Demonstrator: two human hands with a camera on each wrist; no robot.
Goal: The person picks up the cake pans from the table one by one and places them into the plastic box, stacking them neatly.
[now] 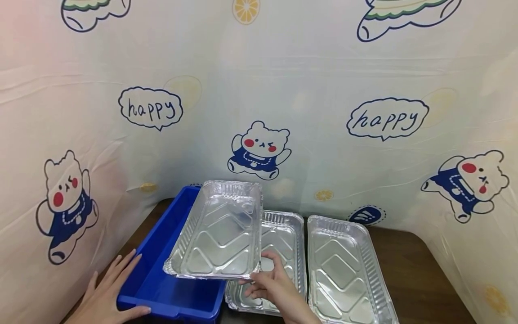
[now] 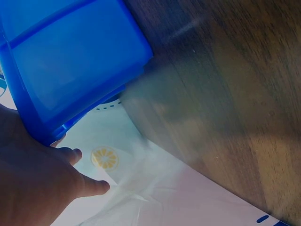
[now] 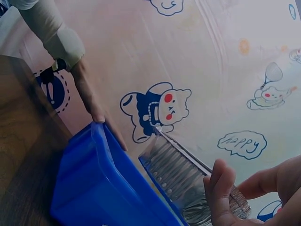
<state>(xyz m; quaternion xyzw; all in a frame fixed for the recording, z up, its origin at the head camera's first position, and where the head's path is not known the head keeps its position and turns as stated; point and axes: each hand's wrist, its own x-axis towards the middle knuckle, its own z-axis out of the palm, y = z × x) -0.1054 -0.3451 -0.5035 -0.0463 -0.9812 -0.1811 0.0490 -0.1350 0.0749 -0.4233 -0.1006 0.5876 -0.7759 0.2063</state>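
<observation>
My right hand (image 1: 279,285) pinches the near right corner of a foil tray (image 1: 220,234), which is held up tilted, partly over a blue plastic bin (image 1: 171,297). In the right wrist view the ribbed side of this foil tray (image 3: 178,174) shows beside the bin (image 3: 89,174), with thumb and fingers at its corner. My left hand (image 1: 107,288) rests on the left side of the bin, thumb over the near rim and fingers spread along the outside. The left wrist view shows that hand (image 2: 42,174) against the bin's outer side (image 2: 84,61).
A second foil tray (image 1: 297,252) lies partly under the raised one. To its right lies another foil tray (image 1: 340,265). They lie on a dark wooden table (image 1: 408,265). A printed cloth (image 1: 307,171) with bears hangs behind and at both sides.
</observation>
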